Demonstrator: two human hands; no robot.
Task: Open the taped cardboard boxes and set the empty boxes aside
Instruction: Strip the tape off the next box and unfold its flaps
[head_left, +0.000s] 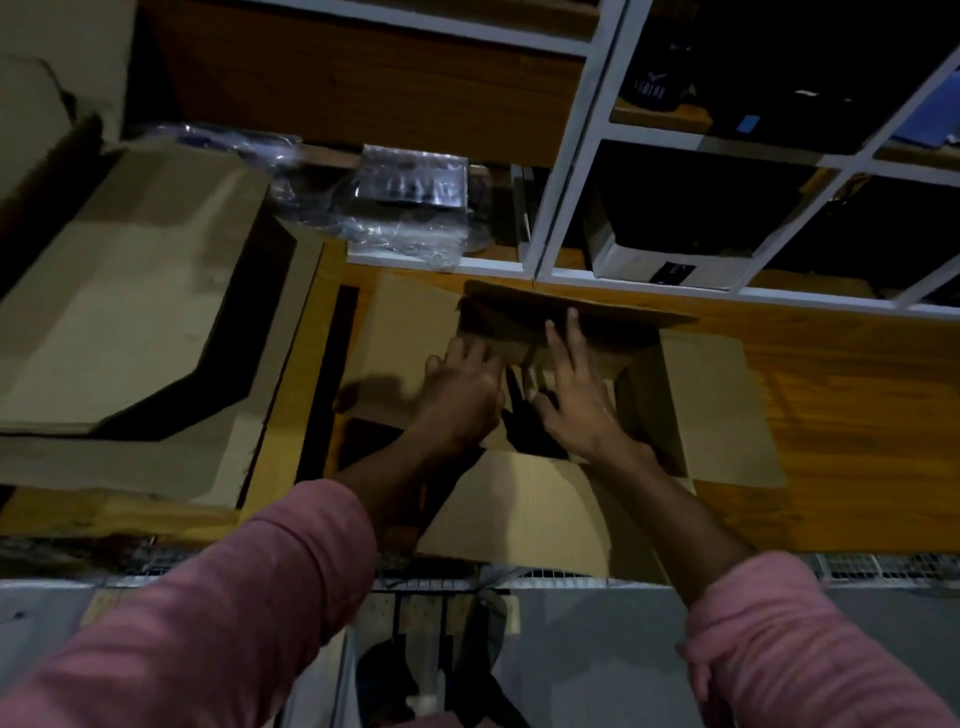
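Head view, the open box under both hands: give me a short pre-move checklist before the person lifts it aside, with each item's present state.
1. Flaps of the cardboard box open: ok, left, right and near flaps are spread outward, the far flap stands up.
2. Box empty: cannot tell, the hands and shadow hide the inside.
3. Left hand has a grip: cannot tell, it reaches inside with fingers hidden and blurred.
4. Right hand has a grip: not ok, its fingers lie straight against the far flap.
5. Place to set it aside: cannot tell, a larger opened box fills the left of the wooden table.
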